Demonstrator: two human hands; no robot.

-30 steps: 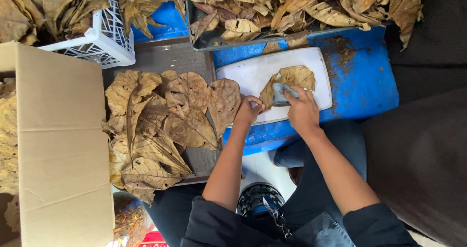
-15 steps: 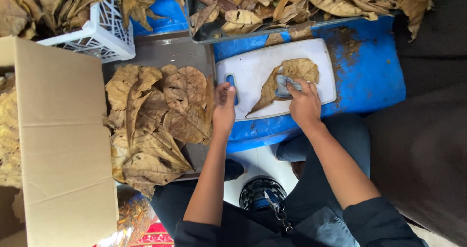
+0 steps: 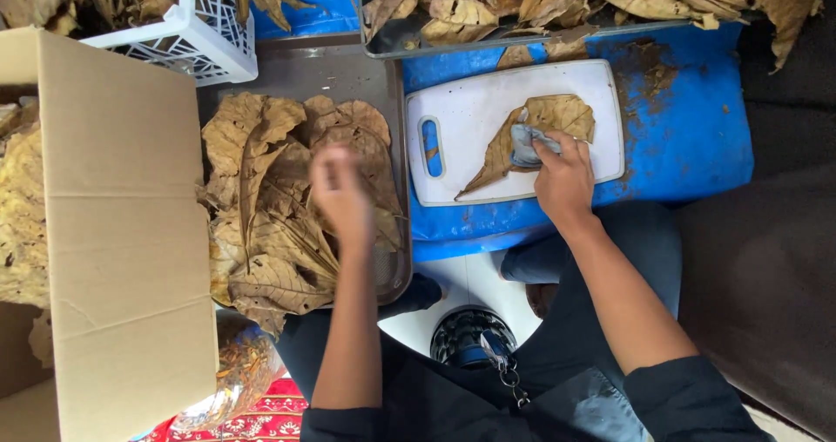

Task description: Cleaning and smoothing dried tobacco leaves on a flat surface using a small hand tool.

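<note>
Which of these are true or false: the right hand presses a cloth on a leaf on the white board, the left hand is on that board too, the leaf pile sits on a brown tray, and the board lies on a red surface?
1. The right hand presses a grey cloth on a dry leaf on the white board. True.
2. The left hand is on the board. False: it is over the leaf pile, blurred.
3. The pile sits on a brown tray. True.
4. The board lies on a red surface. False: a blue surface.
</note>
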